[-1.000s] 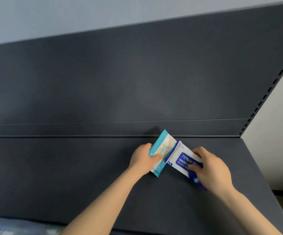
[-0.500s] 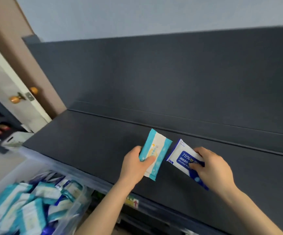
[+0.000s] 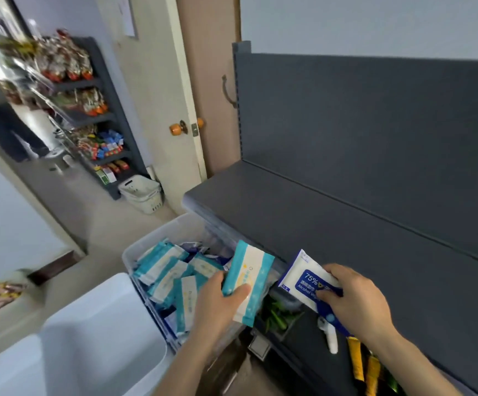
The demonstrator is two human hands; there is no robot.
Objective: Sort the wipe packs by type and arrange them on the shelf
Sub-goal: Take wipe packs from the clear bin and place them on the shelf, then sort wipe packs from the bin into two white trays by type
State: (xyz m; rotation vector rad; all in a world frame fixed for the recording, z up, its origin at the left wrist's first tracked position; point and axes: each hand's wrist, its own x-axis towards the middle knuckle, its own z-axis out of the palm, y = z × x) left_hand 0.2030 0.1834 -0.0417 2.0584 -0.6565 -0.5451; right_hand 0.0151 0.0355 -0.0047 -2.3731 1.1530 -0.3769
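Many packs (image 3: pixel 169 270) fill the bin (image 3: pixel 157 234); left hand (image 3: pixel 217 305) grips teal pack (image 3: pixel 250 271), right hand (image 3: pixel 359 302) blue pack (image 3: pixel 303 277).

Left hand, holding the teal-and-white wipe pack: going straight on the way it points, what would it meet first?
Probably the front edge of the dark grey metal shelf, just past the teal-and-white wipe pack that the left hand grips. Depth is unclear; it might clear the edge and pass over the shelf.

1. Two hands: left hand (image 3: pixel 220 305), right hand (image 3: pixel 359 305).
2. One teal wipe pack (image 3: pixel 250 277) and one blue alcohol wipe pack (image 3: pixel 303 277), one held in each hand.
3. One clear bin (image 3: pixel 174 228) with many more packs, too piled to count.
4. One white basket (image 3: pixel 142 192).
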